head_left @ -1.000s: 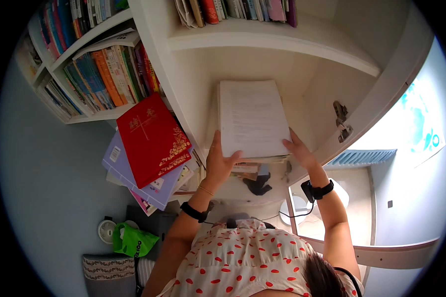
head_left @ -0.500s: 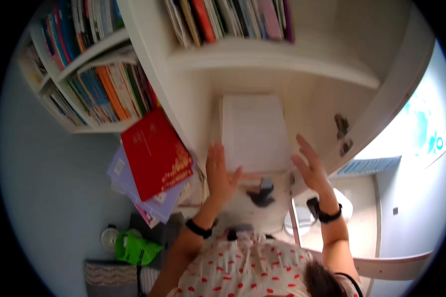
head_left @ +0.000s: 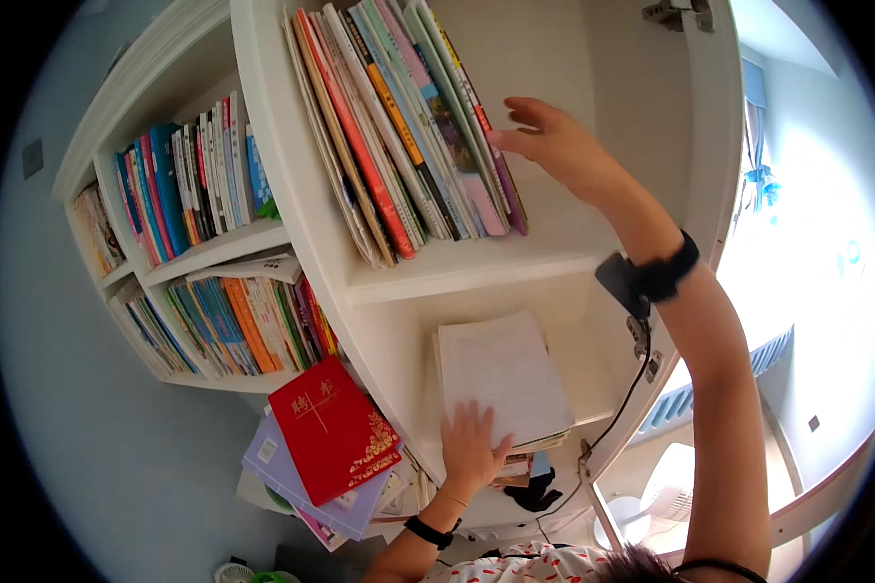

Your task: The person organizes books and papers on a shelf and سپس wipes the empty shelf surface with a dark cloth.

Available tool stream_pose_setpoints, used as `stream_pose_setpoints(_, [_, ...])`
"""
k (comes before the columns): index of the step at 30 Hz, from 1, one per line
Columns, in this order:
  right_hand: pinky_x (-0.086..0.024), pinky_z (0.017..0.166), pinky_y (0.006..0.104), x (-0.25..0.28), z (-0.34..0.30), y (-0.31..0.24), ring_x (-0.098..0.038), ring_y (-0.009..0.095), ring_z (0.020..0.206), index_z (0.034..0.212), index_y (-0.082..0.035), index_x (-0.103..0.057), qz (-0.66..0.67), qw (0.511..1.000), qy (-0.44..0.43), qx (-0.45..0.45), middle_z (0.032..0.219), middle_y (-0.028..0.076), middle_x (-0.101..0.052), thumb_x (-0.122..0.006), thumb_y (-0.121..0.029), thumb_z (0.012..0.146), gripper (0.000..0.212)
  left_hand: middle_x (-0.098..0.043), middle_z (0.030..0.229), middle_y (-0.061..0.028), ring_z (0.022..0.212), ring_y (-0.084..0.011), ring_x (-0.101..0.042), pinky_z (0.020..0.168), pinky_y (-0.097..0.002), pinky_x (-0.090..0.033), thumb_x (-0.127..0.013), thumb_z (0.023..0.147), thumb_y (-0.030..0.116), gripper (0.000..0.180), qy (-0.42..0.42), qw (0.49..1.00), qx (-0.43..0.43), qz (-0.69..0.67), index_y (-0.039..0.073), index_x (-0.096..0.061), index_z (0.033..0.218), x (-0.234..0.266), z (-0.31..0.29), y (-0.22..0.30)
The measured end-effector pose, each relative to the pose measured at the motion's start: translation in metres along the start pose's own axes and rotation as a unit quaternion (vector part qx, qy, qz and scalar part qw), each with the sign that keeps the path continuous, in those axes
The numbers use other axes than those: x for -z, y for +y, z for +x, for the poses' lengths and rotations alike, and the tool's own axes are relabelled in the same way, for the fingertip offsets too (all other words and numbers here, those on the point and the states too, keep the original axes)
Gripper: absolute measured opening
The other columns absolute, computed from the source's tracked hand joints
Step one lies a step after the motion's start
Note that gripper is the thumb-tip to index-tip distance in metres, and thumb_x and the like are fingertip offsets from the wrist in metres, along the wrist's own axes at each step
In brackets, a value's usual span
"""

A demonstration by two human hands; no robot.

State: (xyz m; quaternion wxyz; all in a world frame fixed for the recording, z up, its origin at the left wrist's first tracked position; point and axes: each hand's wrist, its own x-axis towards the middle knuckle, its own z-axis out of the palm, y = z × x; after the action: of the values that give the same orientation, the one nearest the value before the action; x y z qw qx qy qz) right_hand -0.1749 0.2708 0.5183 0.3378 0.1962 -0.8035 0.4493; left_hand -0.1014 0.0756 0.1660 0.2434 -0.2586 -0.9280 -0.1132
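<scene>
My left hand point(head_left: 470, 452) lies with fingers spread on the near edge of a stack of white paper point(head_left: 501, 374) on the lower shelf of a white bookcase. Up on the shelf above, my right hand point(head_left: 549, 146) is beside the right end of a row of upright books point(head_left: 418, 136), its fingers apart and curved. The thumb is close to the last book, which has a purple spine; whether it touches cannot be made out. Those books lean a little to the left at the top. A black band with a small dark box point(head_left: 627, 284) and a cable is on my right wrist.
Left of the bookcase, a red folder point(head_left: 332, 428) lies on a pile with a lavender book point(head_left: 280, 455). More books fill the left shelves point(head_left: 228, 321). Metal hinges point(head_left: 642, 340) line the right side panel. A white fan point(head_left: 673, 481) stands lower right, and a black object point(head_left: 533, 491) sits below the paper.
My right hand has risen from beside the paper stack to the upper shelf's books. My left hand has come onto the paper. The view has tilted up, showing more of the upper shelf.
</scene>
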Motion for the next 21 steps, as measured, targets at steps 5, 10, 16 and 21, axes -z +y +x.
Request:
stream_pose_setpoints(5, [-0.039,0.092,0.0434,0.006,0.031,-0.001,-0.049,0.029,0.108,0.125,0.002,-0.045,0.153,0.972,-0.167,-0.065,0.119,0.019,-0.051,-0.065,-0.039,0.079,0.064,-0.042,0.131,-0.0206,0.125,-0.0364,-0.033,0.103,-0.0519,-0.016,-0.041,0.086,0.050,0.058,0.004,1.000,0.000,-0.007,0.006,-0.051,0.123,-0.005,-0.002,0.001])
stream_pose_setpoints(10, [-0.046,0.083,0.0393,0.014,0.037,0.000,-0.057,0.025,0.094,0.123,0.004,-0.046,0.177,0.961,-0.196,-0.080,0.109,0.016,-0.057,-0.057,-0.032,0.086,0.053,-0.043,0.130,-0.0203,0.125,-0.0365,-0.033,0.103,-0.0523,-0.016,-0.041,0.086,0.050,0.058,-0.001,1.000,-0.004,0.012,0.006,-0.051,0.123,-0.001,-0.005,0.000])
stream_pose_setpoints(16, [-0.051,0.071,0.0295,0.005,0.060,0.013,-0.062,0.019,0.084,0.120,0.006,-0.049,-0.144,0.973,-0.183,0.004,0.096,0.017,-0.062,-0.060,-0.027,0.081,0.052,-0.044,0.129,-0.0207,0.124,-0.0371,-0.035,0.102,-0.0529,-0.018,-0.042,0.086,0.049,0.057,0.007,1.000,-0.019,0.021,0.005,-0.052,0.121,-0.003,-0.003,0.001])
stream_pose_setpoints(21, [-0.049,0.075,0.0383,-0.009,0.065,0.020,-0.061,0.031,0.086,0.111,0.011,-0.046,-0.147,0.983,-0.094,0.056,0.095,0.027,-0.060,-0.057,-0.018,0.076,0.047,-0.048,0.124,-0.0195,0.118,-0.0374,-0.041,0.098,-0.0548,-0.024,-0.044,0.086,0.047,0.053,0.048,0.997,-0.038,0.038,0.006,-0.054,0.118,-0.005,-0.003,0.000])
